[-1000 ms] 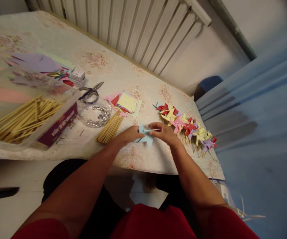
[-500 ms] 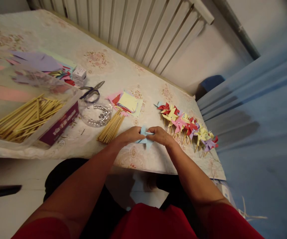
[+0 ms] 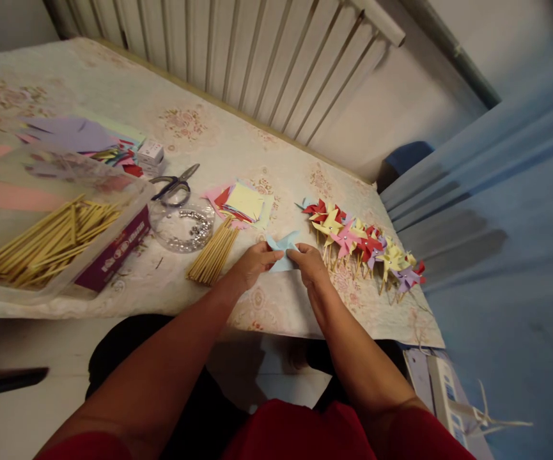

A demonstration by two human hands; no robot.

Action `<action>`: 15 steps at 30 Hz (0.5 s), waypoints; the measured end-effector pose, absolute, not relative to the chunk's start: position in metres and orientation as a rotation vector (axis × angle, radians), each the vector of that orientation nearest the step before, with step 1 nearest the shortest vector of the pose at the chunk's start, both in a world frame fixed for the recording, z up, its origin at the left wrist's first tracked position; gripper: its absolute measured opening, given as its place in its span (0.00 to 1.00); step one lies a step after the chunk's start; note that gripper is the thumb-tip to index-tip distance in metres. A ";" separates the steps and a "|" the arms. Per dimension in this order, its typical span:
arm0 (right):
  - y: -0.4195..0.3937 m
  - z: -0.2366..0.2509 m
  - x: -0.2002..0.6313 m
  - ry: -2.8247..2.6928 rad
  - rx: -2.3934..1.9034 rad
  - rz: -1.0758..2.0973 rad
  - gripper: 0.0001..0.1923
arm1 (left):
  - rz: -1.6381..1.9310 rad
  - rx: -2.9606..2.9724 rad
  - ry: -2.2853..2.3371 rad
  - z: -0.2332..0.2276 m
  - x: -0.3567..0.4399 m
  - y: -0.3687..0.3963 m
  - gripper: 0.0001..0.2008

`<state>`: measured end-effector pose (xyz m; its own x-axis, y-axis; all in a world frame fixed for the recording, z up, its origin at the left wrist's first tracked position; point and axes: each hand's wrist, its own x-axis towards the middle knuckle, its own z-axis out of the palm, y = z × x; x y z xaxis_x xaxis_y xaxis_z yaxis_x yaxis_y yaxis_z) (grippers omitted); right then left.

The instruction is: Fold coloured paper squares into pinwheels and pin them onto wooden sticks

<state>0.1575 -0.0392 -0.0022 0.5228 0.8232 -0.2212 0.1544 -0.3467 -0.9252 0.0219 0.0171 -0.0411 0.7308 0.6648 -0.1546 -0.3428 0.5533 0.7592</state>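
The table [image 3: 276,153] wore a floral cloth, a radiator [image 3: 257,57] behind. My left hand [image 3: 252,263] and right hand [image 3: 311,263] pinched the blue paper [image 3: 283,246] between them — near the front edge, points fanning away from me.

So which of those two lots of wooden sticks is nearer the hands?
The small loose bundle of sticks lying bare on the table, just beside the left hand. The bigger heap of sticks sits farther left, inside a clear plastic tray.
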 end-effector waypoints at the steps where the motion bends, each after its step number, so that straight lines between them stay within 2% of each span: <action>1: -0.039 -0.004 0.155 -0.802 -1.807 0.880 0.12 | 0.638 0.796 0.463 -0.042 0.023 0.016 0.23; 5: -0.041 -0.010 0.149 -0.780 -1.776 0.899 0.11 | 0.707 0.833 0.534 -0.046 0.027 0.014 0.18; 15: -0.041 -0.018 0.144 -0.720 -1.701 0.986 0.11 | 0.743 0.869 0.639 -0.056 0.029 0.015 0.17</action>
